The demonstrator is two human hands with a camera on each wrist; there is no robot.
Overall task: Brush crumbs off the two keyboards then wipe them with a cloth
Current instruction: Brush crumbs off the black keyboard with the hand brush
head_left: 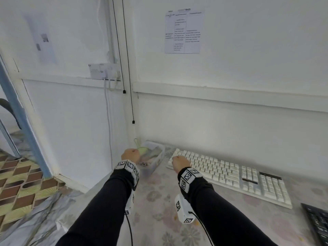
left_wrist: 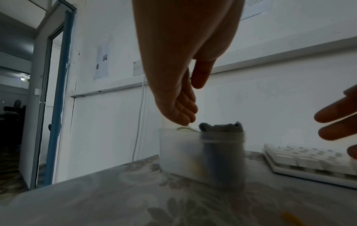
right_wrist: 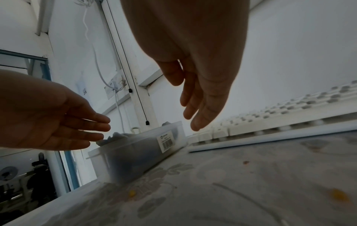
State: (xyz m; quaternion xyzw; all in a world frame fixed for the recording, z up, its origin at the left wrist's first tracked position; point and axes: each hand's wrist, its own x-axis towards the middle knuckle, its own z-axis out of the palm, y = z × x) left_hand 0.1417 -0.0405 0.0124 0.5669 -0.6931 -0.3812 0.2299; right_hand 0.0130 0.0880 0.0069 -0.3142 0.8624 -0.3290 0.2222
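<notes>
A white keyboard lies on the flowered tablecloth along the wall. A black keyboard shows only a corner at the right edge. A translucent plastic bin in the table's corner holds a grey cloth and a green-rimmed item. My left hand hovers over the bin's near left rim, fingers straight and empty. My right hand hangs above the white keyboard's left end, fingers relaxed, holding nothing.
White walls meet right behind the bin. Two black cords and a white cable hang from a socket down the corner. The table's left edge drops to a patterned floor. Yellow crumbs lie on the cloth.
</notes>
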